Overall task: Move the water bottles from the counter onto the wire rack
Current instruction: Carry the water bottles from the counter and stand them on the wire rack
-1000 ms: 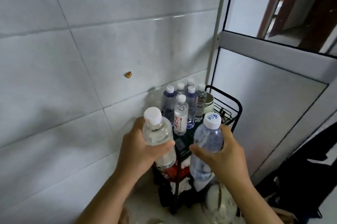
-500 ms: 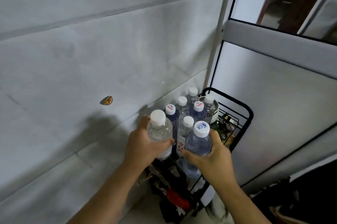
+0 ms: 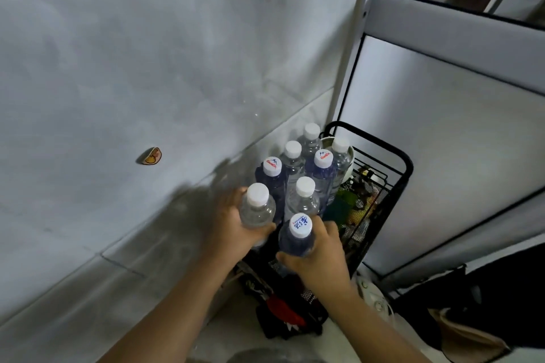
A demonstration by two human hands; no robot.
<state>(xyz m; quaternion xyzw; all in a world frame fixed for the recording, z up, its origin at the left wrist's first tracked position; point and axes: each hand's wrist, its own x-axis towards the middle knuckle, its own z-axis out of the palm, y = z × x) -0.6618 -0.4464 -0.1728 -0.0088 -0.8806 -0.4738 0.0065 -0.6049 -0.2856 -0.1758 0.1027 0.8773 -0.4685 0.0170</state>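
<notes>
My left hand (image 3: 233, 227) grips a clear water bottle (image 3: 257, 209) with a plain white cap, held upright at the near left corner of the black wire rack (image 3: 395, 182). A bluish water bottle (image 3: 296, 237) with a printed white cap is gripped upright by my right hand (image 3: 321, 256) at the rack's near edge. Behind them several white-capped bottles (image 3: 305, 194) stand upright on the rack's top shelf, against the tiled wall. Whether the two held bottles touch the shelf is hidden by my hands.
A grey tiled wall (image 3: 147, 82) with a small sticker (image 3: 152, 156) runs along the left. A white panel (image 3: 442, 141) closes the right side. A metal pot (image 3: 351, 153) and small items fill the rack's right part. Red and black things sit below.
Both hands have carried their bottles forward and down to the rack's near edge, close against the standing bottles. My view has tipped down toward the rack.
</notes>
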